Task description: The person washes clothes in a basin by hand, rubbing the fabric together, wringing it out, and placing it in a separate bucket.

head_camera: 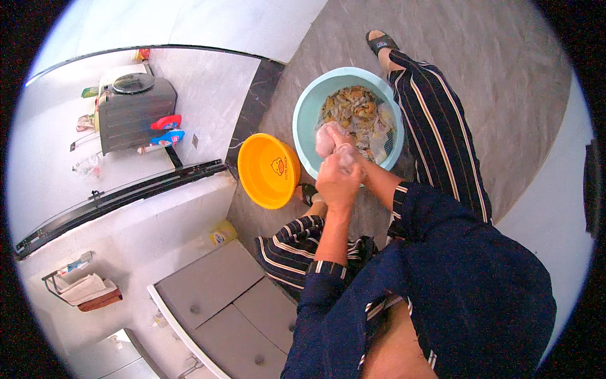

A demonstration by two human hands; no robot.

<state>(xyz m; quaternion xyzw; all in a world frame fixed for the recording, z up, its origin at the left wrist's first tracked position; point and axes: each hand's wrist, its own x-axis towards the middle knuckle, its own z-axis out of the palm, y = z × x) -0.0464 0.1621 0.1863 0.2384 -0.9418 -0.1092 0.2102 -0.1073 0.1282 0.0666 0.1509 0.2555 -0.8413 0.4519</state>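
A pale, wet, bunched cloth (pixel 325 141) is held over the near-left part of a light blue plastic basin (pixel 303 102). My right hand (pixel 349 142) grips the cloth from the right, its fingers partly hidden by the fabric. My left hand (pixel 337 182) is closed on a lower part of the same cloth, close beside my right wrist. Patterned fabric in yellow, white and grey (pixel 355 104) lies in water inside the basin. A dark mesh-like patch (pixel 388 143) shows at its right side.
A yellow plastic tub (pixel 270 189) with a duck print stands left of the basin. My slippered feet flank the basin on the grey floor (pixel 497 71). Farther left are a black door track (pixel 123 199), a washing machine (pixel 137 113) and a grey-fronted cabinet (pixel 213 289).
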